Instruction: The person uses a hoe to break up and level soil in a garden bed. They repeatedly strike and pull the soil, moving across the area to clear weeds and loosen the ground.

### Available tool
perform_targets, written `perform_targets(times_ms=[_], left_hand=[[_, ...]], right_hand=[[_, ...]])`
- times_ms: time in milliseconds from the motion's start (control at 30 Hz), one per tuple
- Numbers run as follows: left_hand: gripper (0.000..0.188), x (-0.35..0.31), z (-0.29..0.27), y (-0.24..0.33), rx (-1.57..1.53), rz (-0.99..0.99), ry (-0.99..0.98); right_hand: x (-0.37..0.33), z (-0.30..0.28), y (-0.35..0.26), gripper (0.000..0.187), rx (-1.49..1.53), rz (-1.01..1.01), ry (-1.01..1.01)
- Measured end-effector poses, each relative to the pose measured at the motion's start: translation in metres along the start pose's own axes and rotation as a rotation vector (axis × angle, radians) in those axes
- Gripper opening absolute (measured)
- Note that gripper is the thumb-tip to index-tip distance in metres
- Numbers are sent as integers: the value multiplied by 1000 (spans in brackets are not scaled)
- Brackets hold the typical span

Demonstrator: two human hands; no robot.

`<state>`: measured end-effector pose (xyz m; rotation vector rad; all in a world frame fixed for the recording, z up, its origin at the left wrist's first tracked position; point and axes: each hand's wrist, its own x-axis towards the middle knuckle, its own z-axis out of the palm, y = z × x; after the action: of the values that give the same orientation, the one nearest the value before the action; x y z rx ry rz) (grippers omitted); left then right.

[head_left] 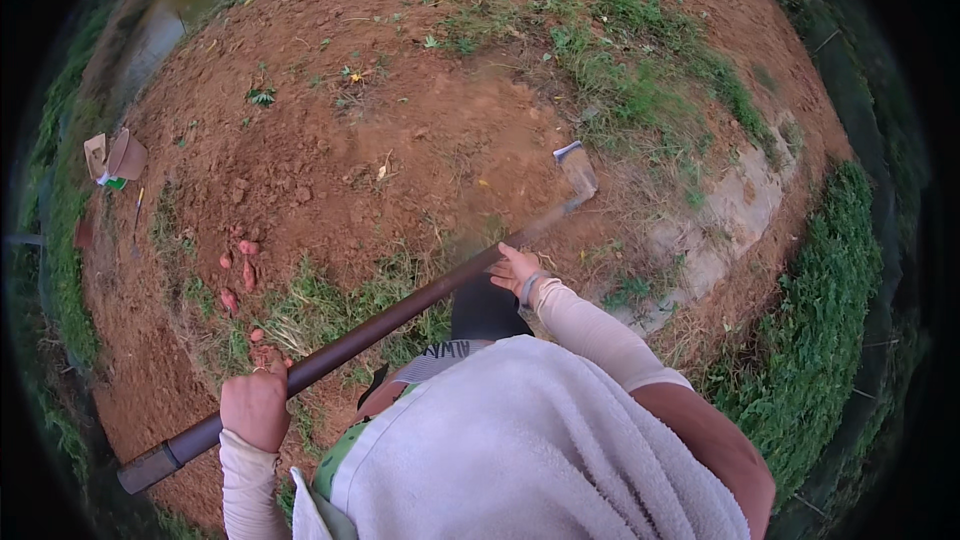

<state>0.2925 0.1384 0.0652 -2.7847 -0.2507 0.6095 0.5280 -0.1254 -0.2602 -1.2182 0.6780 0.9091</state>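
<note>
A hoe (385, 322) with a long, dark brown handle slants across the view from lower left to upper right. My left hand (258, 405) is wrapped round the handle near its butt end. Farther up, my right hand (515, 268) holds the handle, its fingers partly hidden and slightly spread. The hoe's metal blade (580, 172) is over the reddish soil, somewhat blurred; whether it touches the ground is unclear. Several reddish tubers, which look like sweet potatoes (249, 273), lie on the soil to the left of the handle.
A brown bucket (126, 156) stands at the far left, beside a small stick-like tool (138, 202). Weeds (640, 80) grow beyond the blade; leafy vines (810, 340) line the right. Cut stems (330, 305) lie near the handle. Water (165, 25) shows at the upper left.
</note>
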Motion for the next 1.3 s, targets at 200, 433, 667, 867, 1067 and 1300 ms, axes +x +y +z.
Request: perform_targets(times_ms=[200,433,667,867,1067,1300], left_hand=[[9,40,-78,13,247,-47,120],[9,65,-100,8,155,-171,136],[11,21,1,4,-209,-352,-133],[9,-4,45,81,-520,-422,-223],[19,-16,28,111,-512,-457,-211],[10,-170,-32,79,-425,-909,-365]], right_hand=[[45,20,-37,27,597,92,-50],[83,31,-50,9,554,245,4],[188,-16,0,7,17,287,157],[66,46,-105,5,233,114,122],[78,71,-115,6,113,47,132],[-19,200,27,11,-185,253,-86]])
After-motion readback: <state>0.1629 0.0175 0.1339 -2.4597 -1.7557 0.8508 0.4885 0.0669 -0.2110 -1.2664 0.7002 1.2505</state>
